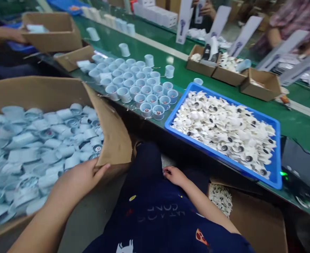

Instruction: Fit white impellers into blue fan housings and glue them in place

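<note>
My left hand (82, 177) is closed over the right wall of a large cardboard box (115, 137), thumb outside and fingers inside, mostly hidden. Light-blue plastic cups (25, 154) with parts inside fill that box in a loose heap. My right hand (175, 175) rests low by my lap, below the bench edge, fingers curled; whether anything is in them I cannot make out. On the bench ahead stand many upright light-blue cups (128, 83) in close rows, some with thin wires. To their right, a blue tray (277, 154) holds a pile of white plastic pieces (223, 126) with dark round parts.
A green conveyor (181, 75) runs beyond the bench, with scattered cups. Small cardboard boxes (260, 84) and tall white cartons (185, 21) line its far side. A co-worker's hand (12, 35) touches another box (49, 35) at left. A black device (302, 168) stands right of the tray.
</note>
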The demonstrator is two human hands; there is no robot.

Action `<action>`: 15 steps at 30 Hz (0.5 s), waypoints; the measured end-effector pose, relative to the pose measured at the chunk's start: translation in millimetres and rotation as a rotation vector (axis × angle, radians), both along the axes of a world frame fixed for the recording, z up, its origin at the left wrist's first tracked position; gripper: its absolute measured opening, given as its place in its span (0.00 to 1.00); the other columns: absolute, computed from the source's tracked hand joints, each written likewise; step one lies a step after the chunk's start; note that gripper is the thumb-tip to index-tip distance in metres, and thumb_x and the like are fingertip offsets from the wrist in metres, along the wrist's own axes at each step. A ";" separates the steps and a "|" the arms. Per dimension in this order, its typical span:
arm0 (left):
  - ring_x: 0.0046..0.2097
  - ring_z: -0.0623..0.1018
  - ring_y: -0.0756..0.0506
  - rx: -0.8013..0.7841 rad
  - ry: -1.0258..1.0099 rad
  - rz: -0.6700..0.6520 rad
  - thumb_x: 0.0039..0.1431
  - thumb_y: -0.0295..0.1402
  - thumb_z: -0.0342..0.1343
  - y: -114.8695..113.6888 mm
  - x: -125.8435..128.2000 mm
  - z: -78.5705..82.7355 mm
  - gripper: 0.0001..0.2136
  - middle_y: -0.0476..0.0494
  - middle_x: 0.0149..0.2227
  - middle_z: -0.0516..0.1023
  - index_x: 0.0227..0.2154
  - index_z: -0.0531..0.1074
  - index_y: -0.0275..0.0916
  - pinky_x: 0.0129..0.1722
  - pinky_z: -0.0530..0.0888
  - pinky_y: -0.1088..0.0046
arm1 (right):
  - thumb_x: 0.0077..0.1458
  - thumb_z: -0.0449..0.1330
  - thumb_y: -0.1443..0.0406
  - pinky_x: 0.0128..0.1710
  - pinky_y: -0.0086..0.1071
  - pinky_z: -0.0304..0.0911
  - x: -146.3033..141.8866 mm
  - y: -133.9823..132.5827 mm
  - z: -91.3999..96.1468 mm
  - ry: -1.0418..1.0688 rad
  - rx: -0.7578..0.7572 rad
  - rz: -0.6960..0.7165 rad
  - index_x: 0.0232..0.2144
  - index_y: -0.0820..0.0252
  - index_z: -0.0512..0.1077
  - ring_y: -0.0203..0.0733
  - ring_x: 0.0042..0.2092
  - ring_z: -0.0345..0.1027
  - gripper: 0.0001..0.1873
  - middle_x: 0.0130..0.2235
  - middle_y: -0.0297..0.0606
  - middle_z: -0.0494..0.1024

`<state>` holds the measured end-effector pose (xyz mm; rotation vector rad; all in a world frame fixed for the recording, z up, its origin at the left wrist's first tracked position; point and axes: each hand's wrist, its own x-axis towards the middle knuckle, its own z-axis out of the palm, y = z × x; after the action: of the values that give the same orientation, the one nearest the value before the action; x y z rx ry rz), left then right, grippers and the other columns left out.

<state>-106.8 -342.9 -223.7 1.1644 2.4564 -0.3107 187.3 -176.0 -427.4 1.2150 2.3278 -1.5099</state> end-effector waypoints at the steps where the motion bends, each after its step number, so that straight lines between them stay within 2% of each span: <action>1: 0.43 0.82 0.30 -0.014 0.013 0.026 0.69 0.50 0.34 1.2 2.8 -3.2 0.30 0.32 0.41 0.84 0.49 0.76 0.36 0.37 0.73 0.60 | 0.60 0.61 0.64 0.53 0.34 0.69 -7.6 -0.6 -1.8 0.006 -0.012 0.047 0.51 0.59 0.78 0.43 0.49 0.78 0.16 0.49 0.42 0.83; 3: 0.42 0.81 0.27 -0.008 0.061 0.086 0.69 0.49 0.34 -0.4 3.0 -9.7 0.29 0.29 0.40 0.83 0.45 0.77 0.36 0.36 0.73 0.58 | 0.63 0.59 0.62 0.55 0.33 0.68 -16.3 -1.0 -2.7 0.011 -0.027 0.118 0.53 0.60 0.77 0.42 0.51 0.77 0.18 0.51 0.43 0.82; 5: 0.43 0.81 0.27 0.023 0.078 0.127 0.69 0.49 0.35 -5.1 0.0 -16.0 0.28 0.29 0.41 0.82 0.46 0.77 0.37 0.36 0.72 0.57 | 0.65 0.57 0.61 0.56 0.35 0.68 -17.0 2.2 -1.0 -0.006 -0.025 0.155 0.54 0.62 0.76 0.43 0.52 0.77 0.19 0.52 0.46 0.82; 12: 0.43 0.81 0.28 0.138 0.084 0.140 0.69 0.47 0.39 -12.6 1.1 -23.0 0.25 0.29 0.42 0.82 0.45 0.78 0.36 0.36 0.72 0.59 | 0.66 0.57 0.64 0.58 0.40 0.67 10.1 22.0 2.2 -0.103 0.032 0.163 0.55 0.62 0.74 0.43 0.53 0.75 0.18 0.54 0.46 0.80; 15: 0.46 0.81 0.28 0.212 0.146 0.126 0.69 0.48 0.40 -16.8 7.5 -25.2 0.26 0.31 0.45 0.82 0.55 0.75 0.38 0.38 0.72 0.58 | 0.67 0.58 0.64 0.58 0.44 0.68 18.1 14.2 -5.0 -0.138 0.043 0.155 0.54 0.63 0.73 0.44 0.52 0.75 0.16 0.53 0.45 0.80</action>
<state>-99.3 -359.6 -248.9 1.0964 2.7308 -0.1035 205.5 -161.8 -432.4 1.0820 2.3153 -1.2913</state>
